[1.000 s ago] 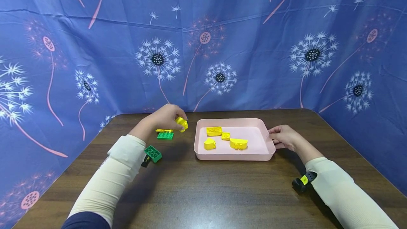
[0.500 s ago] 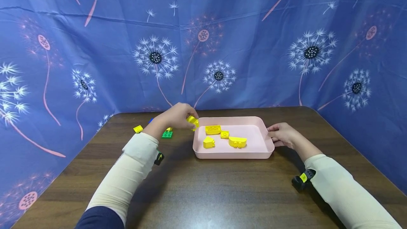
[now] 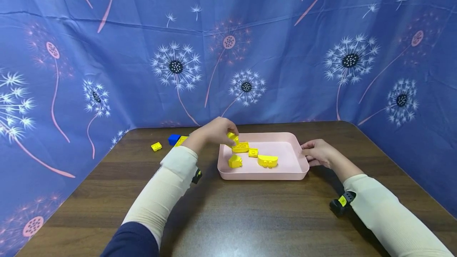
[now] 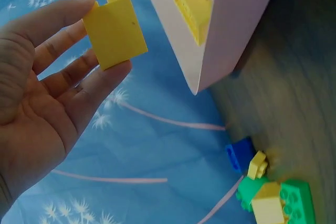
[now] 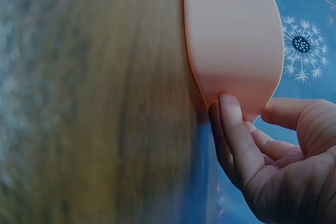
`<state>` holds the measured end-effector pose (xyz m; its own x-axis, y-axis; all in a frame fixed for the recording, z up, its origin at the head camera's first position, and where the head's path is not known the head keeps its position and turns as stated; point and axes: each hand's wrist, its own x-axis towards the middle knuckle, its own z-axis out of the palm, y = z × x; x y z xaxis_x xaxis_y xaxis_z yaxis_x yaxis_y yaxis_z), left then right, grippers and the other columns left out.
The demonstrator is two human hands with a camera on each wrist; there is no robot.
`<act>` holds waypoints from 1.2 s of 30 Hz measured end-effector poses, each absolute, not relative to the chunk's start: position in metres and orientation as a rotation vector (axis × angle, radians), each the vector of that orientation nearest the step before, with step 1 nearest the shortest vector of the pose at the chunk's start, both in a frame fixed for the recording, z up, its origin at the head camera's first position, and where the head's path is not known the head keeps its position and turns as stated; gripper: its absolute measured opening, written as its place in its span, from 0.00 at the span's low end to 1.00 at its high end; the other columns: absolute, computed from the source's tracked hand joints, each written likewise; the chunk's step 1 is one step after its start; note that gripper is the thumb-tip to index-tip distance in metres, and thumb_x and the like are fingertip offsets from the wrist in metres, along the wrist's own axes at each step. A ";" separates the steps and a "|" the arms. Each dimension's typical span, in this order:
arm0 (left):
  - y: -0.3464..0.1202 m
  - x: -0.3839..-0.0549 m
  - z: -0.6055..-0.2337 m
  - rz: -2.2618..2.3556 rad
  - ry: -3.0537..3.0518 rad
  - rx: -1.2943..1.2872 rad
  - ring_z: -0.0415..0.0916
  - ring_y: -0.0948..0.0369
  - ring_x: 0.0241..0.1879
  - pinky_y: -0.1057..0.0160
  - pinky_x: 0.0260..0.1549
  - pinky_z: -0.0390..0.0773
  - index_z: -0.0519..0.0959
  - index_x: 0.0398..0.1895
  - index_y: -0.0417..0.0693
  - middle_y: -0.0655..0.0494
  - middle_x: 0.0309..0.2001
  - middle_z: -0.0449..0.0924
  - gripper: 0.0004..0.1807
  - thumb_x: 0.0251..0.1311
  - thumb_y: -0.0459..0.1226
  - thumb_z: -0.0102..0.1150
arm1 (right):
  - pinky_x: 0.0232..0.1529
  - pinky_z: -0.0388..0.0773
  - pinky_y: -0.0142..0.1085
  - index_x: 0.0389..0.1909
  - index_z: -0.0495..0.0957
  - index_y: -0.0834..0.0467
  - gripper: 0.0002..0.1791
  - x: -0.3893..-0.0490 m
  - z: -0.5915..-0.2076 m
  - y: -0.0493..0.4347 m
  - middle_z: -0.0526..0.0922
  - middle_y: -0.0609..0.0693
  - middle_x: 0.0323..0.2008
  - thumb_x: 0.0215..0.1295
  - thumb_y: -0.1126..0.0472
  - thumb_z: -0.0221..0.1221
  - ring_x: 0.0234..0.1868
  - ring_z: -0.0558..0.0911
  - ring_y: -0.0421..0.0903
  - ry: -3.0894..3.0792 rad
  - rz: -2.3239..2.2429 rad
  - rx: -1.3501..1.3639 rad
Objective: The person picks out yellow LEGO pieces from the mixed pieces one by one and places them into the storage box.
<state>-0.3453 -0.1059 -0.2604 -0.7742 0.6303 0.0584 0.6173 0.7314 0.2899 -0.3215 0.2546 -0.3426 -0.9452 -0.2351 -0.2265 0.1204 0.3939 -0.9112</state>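
A yellow building block [image 4: 116, 32] is pinched between the thumb and fingers of my left hand [image 3: 216, 129]. In the head view, that hand and block hang over the left end of a pink tray [image 3: 285, 165]. The left wrist view shows the block's smooth side and a stud on its edge. My right hand [image 3: 319, 154] holds the tray's right end, thumb at the rim and fingers against the outer wall [image 5: 236, 40]. Inside the tray lie a yellow half-round block [image 3: 267, 161], a small square one [image 3: 253, 152], a pointed one [image 3: 235, 161] and a long one [image 3: 242, 147], partly overlapped by the held block.
Left of the tray, a blue block [image 3: 173, 139] and a small yellow block [image 3: 156, 146] lie on the wooden table [image 3: 228, 217]. A green block [image 4: 297, 203] also shows in the left wrist view. A blue flowered cloth [image 3: 285, 102] hangs behind the table.
My left hand has carried the yellow block rightward from beside the loose blocks to over the tray. The blue and small yellow blocks have come into sight behind it. My right hand stays put.
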 end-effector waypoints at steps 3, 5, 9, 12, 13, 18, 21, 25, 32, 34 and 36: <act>-0.098 -0.350 -0.265 0.441 2.869 1.014 0.76 0.57 0.43 0.62 0.46 0.76 0.85 0.43 0.48 0.60 0.39 0.83 0.15 0.52 0.39 0.73 | 0.41 0.83 0.45 0.62 0.59 0.81 0.26 -0.322 -0.342 0.254 0.81 0.58 0.40 0.70 0.69 0.51 0.37 0.83 0.44 2.341 -1.564 -0.113; -0.095 -0.353 -0.269 0.429 2.862 0.997 0.77 0.57 0.46 0.61 0.49 0.76 0.85 0.43 0.47 0.59 0.41 0.83 0.15 0.52 0.39 0.73 | 0.40 0.83 0.45 0.62 0.59 0.81 0.26 -0.322 -0.343 0.254 0.81 0.57 0.39 0.70 0.69 0.51 0.36 0.83 0.45 2.340 -1.566 -0.123; -0.089 -0.357 -0.278 0.416 2.847 0.953 0.76 0.59 0.46 0.61 0.50 0.76 0.86 0.44 0.46 0.59 0.41 0.83 0.15 0.52 0.39 0.73 | 0.40 0.83 0.45 0.61 0.58 0.81 0.25 -0.322 -0.343 0.254 0.81 0.56 0.38 0.70 0.69 0.50 0.36 0.83 0.44 2.337 -1.573 -0.126; -0.086 -0.361 -0.285 0.386 2.837 0.929 0.75 0.61 0.43 0.62 0.48 0.76 0.86 0.43 0.47 0.60 0.39 0.83 0.15 0.51 0.39 0.73 | 0.40 0.83 0.45 0.62 0.58 0.81 0.26 -0.322 -0.343 0.254 0.80 0.58 0.40 0.69 0.70 0.50 0.36 0.83 0.44 2.335 -1.574 -0.117; -0.085 -0.362 -0.287 0.369 2.836 0.924 0.75 0.61 0.42 0.63 0.48 0.76 0.86 0.42 0.47 0.60 0.39 0.83 0.15 0.51 0.40 0.74 | 0.40 0.83 0.45 0.62 0.57 0.81 0.26 -0.322 -0.342 0.254 0.80 0.59 0.41 0.69 0.70 0.50 0.36 0.83 0.44 2.337 -1.572 -0.112; -0.083 -0.365 -0.295 0.271 2.854 0.880 0.74 0.61 0.39 0.63 0.43 0.76 0.85 0.37 0.50 0.60 0.36 0.81 0.15 0.48 0.44 0.75 | 0.41 0.82 0.46 0.63 0.58 0.80 0.26 -0.321 -0.341 0.253 0.79 0.62 0.43 0.70 0.69 0.51 0.36 0.83 0.44 2.351 -1.552 -0.083; -0.082 -0.364 -0.297 0.230 2.856 0.850 0.74 0.60 0.37 0.63 0.41 0.76 0.84 0.34 0.50 0.60 0.34 0.80 0.15 0.47 0.46 0.76 | 0.41 0.83 0.46 0.63 0.58 0.80 0.26 -0.321 -0.342 0.253 0.79 0.63 0.43 0.70 0.69 0.51 0.36 0.83 0.45 2.355 -1.547 -0.072; -0.082 -0.359 -0.297 0.232 2.837 0.806 0.74 0.60 0.36 0.64 0.39 0.77 0.84 0.34 0.49 0.59 0.33 0.79 0.14 0.48 0.45 0.75 | 0.40 0.83 0.46 0.62 0.58 0.81 0.26 -0.322 -0.343 0.254 0.79 0.61 0.42 0.70 0.70 0.51 0.36 0.83 0.45 2.350 -1.561 -0.080; -0.082 -0.355 -0.295 0.273 2.817 0.762 0.73 0.59 0.35 0.65 0.38 0.77 0.83 0.35 0.48 0.58 0.33 0.79 0.13 0.49 0.43 0.75 | 0.40 0.83 0.45 0.62 0.58 0.81 0.25 -0.323 -0.345 0.255 0.80 0.58 0.39 0.70 0.70 0.51 0.35 0.82 0.44 2.334 -1.576 -0.089; -0.083 -0.355 -0.295 0.259 2.821 0.770 0.73 0.59 0.36 0.65 0.39 0.77 0.83 0.35 0.48 0.58 0.33 0.79 0.13 0.49 0.43 0.75 | 0.40 0.83 0.45 0.62 0.59 0.81 0.25 -0.322 -0.345 0.255 0.80 0.58 0.39 0.70 0.69 0.51 0.35 0.82 0.44 2.337 -1.571 -0.082; -0.084 -0.356 -0.295 0.238 2.829 0.784 0.74 0.59 0.36 0.64 0.40 0.77 0.83 0.34 0.49 0.59 0.34 0.79 0.13 0.49 0.43 0.75 | 0.40 0.83 0.45 0.62 0.58 0.81 0.25 -0.322 -0.344 0.254 0.80 0.59 0.40 0.70 0.69 0.50 0.35 0.82 0.44 2.342 -1.565 -0.090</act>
<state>-0.3555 -0.0839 -0.2947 -0.8406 0.5219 -0.1447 0.4904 0.8469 0.2058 -0.3219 0.2542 -0.3445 -0.9462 -0.2282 -0.2295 0.1247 0.3972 -0.9092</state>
